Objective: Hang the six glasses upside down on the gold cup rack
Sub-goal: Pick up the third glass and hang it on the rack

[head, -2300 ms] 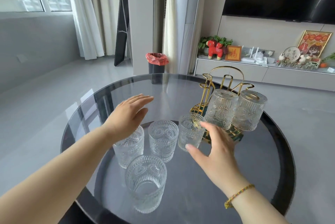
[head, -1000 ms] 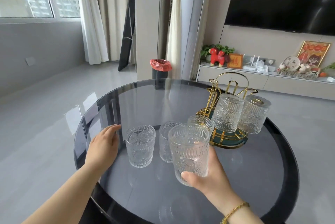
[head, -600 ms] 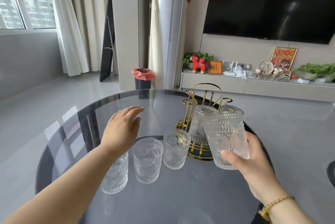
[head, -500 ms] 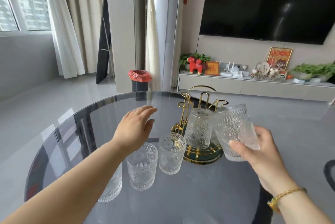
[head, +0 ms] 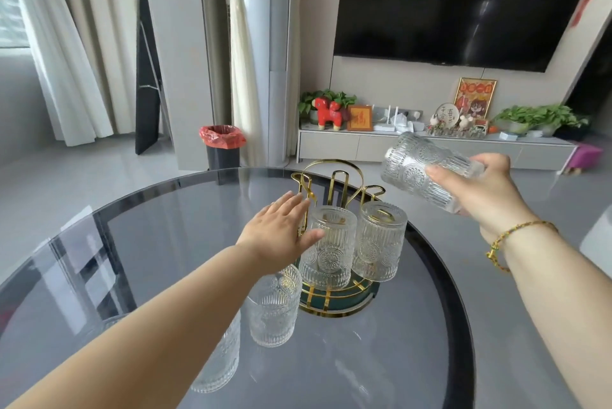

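Observation:
The gold cup rack (head: 337, 177) stands on the round glass table (head: 159, 230), with two embossed glasses hanging upside down on its near pegs, one on the left (head: 329, 248) and one on the right (head: 381, 243). My right hand (head: 480, 192) grips a third glass (head: 417, 168), tipped on its side in the air to the right of and above the rack. My left hand (head: 276, 233) is flat with spread fingers, touching the left hung glass and the rack's left side. Two upright glasses (head: 275, 306) (head: 218, 359) stand on the table, partly behind my left forearm.
The table's dark rim (head: 460, 326) curves close on the right. Beyond it lie a grey floor, a bin with a red bag (head: 222, 147), a low cabinet (head: 430, 144) with ornaments and plants, and a wall television (head: 463, 1).
My right hand has raised the glass higher and tipped it onto its side. My left hand has moved forward to the rack and the left hung glass. The view has drawn closer.

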`<state>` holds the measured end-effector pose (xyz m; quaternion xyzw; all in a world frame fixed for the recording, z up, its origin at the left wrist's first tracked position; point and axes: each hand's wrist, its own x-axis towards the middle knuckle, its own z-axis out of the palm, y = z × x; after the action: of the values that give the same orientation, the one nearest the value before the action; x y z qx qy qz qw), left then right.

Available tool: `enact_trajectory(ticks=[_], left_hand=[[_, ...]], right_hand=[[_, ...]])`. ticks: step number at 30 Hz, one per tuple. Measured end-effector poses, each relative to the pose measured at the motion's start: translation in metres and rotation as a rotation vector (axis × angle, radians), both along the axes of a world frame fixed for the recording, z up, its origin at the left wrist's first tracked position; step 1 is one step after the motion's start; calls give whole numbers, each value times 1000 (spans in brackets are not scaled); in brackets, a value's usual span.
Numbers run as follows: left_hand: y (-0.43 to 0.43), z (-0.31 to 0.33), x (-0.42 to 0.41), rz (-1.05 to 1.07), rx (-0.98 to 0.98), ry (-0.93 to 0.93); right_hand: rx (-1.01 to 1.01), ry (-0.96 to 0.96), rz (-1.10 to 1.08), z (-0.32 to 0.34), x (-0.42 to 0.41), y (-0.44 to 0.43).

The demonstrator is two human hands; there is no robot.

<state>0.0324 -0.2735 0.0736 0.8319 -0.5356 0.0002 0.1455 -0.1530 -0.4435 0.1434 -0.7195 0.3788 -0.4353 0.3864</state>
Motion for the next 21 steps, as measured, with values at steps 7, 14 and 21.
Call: enact_trajectory(ticks=[7, 14, 21], left_hand=[[4, -5, 1, 10, -57, 41], [4, -6, 6, -13, -57, 68], [4, -8, 7, -27, -74, 67]], right_hand=[[-155, 294, 63, 23, 34, -20], [-287, 522, 84, 39, 62, -32], [-266, 677, 175, 23, 84, -37]])
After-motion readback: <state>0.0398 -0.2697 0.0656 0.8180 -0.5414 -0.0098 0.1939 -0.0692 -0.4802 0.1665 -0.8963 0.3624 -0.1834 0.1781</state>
